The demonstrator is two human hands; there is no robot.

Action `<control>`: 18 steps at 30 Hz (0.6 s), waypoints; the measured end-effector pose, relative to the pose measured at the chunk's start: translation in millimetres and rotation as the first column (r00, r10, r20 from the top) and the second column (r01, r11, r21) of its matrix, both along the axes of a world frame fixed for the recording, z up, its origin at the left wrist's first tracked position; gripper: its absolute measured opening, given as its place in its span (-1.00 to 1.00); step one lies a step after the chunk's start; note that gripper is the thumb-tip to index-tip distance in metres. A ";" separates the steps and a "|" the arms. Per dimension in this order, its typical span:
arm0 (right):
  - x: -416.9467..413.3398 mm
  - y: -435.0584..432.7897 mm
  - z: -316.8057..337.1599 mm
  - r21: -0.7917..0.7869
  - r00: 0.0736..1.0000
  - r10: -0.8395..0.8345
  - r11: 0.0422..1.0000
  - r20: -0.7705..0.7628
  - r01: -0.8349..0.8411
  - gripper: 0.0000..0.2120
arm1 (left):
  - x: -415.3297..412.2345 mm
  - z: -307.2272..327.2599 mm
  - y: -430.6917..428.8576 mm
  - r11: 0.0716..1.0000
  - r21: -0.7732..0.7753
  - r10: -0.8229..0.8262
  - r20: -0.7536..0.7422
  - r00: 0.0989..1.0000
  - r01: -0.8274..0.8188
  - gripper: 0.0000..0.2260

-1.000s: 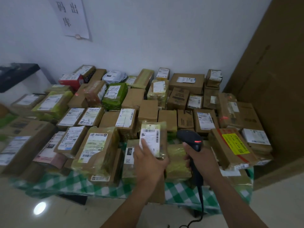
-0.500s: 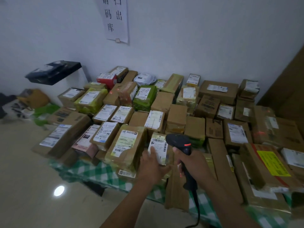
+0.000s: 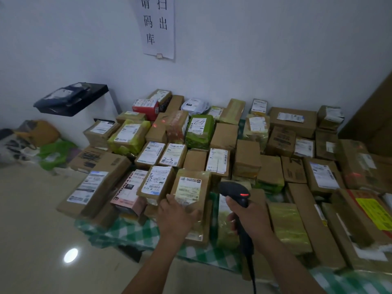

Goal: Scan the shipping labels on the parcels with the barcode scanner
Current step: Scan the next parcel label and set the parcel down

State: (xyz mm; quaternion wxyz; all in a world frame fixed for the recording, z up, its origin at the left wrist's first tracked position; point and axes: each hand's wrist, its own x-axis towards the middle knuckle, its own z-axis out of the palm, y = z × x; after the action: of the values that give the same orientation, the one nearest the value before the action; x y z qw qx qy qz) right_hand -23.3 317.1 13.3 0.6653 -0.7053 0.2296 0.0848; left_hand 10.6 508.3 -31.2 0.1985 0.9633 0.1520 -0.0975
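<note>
Label print is blurred past reading; the black barcode scanner's [image 3: 235,190] cord runs off the bottom edge; its handle stands near upright over the table's [image 3: 127,232] near edge, head aimed away and leftward, red light glowing; the right hand [image 3: 253,219] clenches the handle; the left hand [image 3: 176,217] grips a taped brown parcel [image 3: 191,187] just beside.

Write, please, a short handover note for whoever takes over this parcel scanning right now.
Left hand: grips the tape-wrapped brown cardboard parcel with the white-and-green label, at the near edge of the pile.
Right hand: grips the black handheld barcode scanner, red light on, just right of that parcel.
Parcels: dozens packed on the green-checked tablecloth, many labels facing up.
Done: the frame does not show which are scanned.
Left: probably aim at the held parcel's label, then work through the rest.
</note>
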 end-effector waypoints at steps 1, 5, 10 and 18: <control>0.0 4.6 -1.6 0.021 1.000 -0.005 1.000 -0.009 0.006 -0.68 | 3.0 -3.4 4.0 0.998 -0.062 0.021 -0.043 0.999 -0.024 0.07; 2.1 28.5 -4.6 0.090 1.000 0.016 0.996 -0.023 -0.014 -0.70 | 13.4 -10.7 25.8 0.942 -0.328 0.046 -0.080 0.996 -0.069 -0.20; 9.5 66.5 -7.9 0.176 0.993 -0.004 0.984 -0.121 0.025 -0.64 | 12.5 -8.8 43.7 0.816 -0.578 -0.037 -0.066 0.997 -0.008 -0.73; 0.2 64.4 -9.4 0.304 0.969 -0.248 0.923 -0.004 0.238 -0.55 | 0.0 -3.4 53.7 0.366 -0.925 -0.012 -0.112 0.994 -0.100 -0.51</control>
State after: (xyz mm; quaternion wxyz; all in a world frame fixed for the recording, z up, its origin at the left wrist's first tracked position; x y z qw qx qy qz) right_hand -23.1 381.5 3.9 0.7743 -0.5629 0.2880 0.0235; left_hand 10.7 562.1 -34.6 0.7005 0.6742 0.1062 -0.2084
